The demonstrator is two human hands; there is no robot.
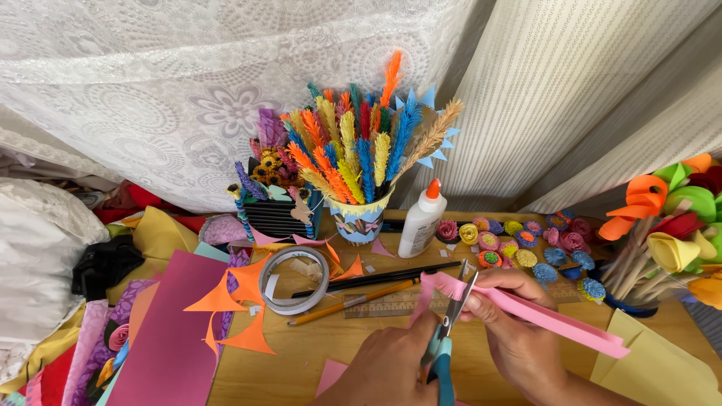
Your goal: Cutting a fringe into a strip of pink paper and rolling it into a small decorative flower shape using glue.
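my left hand [387, 368] is nearest to me, low in the middle, fingers curled through the blue handles of the scissors [449, 331], closed around them. the blades point up and away from me, parted a little, biting into the near end of the pink paper strip [549, 316]. my right hand [515, 323] sits just to the right of the blades, thumb and fingers pinched on that folded strip close to the cut. the strip's long axis runs from the blades out to my right and slightly down toward me, so the uncut length lies on the right hand's side and the fringed end [440, 284] stands just left of the blades, which cross the strip nearly square.

beyond the hands on the wooden table [331, 353] lie a ruler [383, 302], a pencil [353, 302] and a dark stick, then a roll of tape [295, 280] with orange paper scraps [233, 316] to its left. sheets of coloured paper [173, 338] pile up at the left edge. farther back stand a white glue bottle [421, 222] and a cup of fringed paper stems [361, 150], with small rolled paper flowers [519, 244] to the right, and lace curtain behind.
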